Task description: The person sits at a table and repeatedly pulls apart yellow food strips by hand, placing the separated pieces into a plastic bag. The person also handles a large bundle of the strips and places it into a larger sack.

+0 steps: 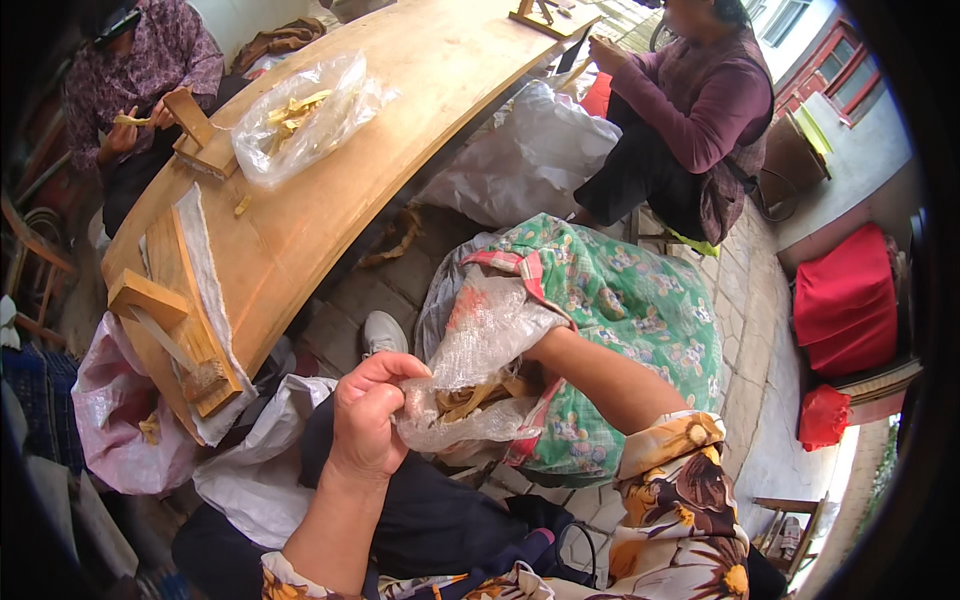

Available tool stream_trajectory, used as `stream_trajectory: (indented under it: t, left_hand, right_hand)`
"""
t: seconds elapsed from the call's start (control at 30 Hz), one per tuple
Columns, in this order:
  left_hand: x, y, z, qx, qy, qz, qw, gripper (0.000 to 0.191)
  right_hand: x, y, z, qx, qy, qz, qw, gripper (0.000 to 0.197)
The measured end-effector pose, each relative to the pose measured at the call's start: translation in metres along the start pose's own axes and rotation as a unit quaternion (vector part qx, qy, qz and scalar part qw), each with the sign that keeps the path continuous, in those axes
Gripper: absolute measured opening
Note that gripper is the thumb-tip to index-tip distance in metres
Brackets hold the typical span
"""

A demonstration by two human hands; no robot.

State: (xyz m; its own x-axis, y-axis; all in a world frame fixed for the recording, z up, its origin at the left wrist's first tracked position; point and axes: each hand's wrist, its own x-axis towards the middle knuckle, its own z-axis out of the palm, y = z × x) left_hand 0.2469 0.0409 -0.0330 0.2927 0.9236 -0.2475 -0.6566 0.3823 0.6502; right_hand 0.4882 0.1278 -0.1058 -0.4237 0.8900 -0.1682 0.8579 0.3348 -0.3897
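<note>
My left hand [375, 412] pinches the edge of a translucent woven plastic sack [487, 322] and holds its mouth apart. Inside the opening lie brown dried strips [472, 397], perhaps husk or leaf. My right hand [541, 346] reaches into the sack; its fingers are hidden inside, so what they hold does not show. Around the sack is a green cloth bag [622, 300] with printed cartoon figures and a red checked edge. It stands on the paving before me.
A long wooden table [300, 247] runs along the left, bearing a wooden stand with a blade [172, 337] and a plastic bag [300, 120] of yellowish strips. One person sits across it, another at upper right. A pink sack [127, 442] is at lower left.
</note>
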Motion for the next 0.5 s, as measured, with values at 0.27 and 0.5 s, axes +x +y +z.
stream_trajectory:
  t: [0.27,0.5]
  left_hand:
    - [-0.002,-0.007,0.000,0.010,-0.029,-0.009,0.999,0.033]
    - [0.001,-0.004,0.000,-0.008,0.031,0.020,0.999,0.032]
  right_hand:
    - [0.015,0.010,0.006,0.125,-0.098,0.067,0.985,0.035]
    - [0.011,0.006,0.010,0.295,-0.091,0.071,0.949,0.028]
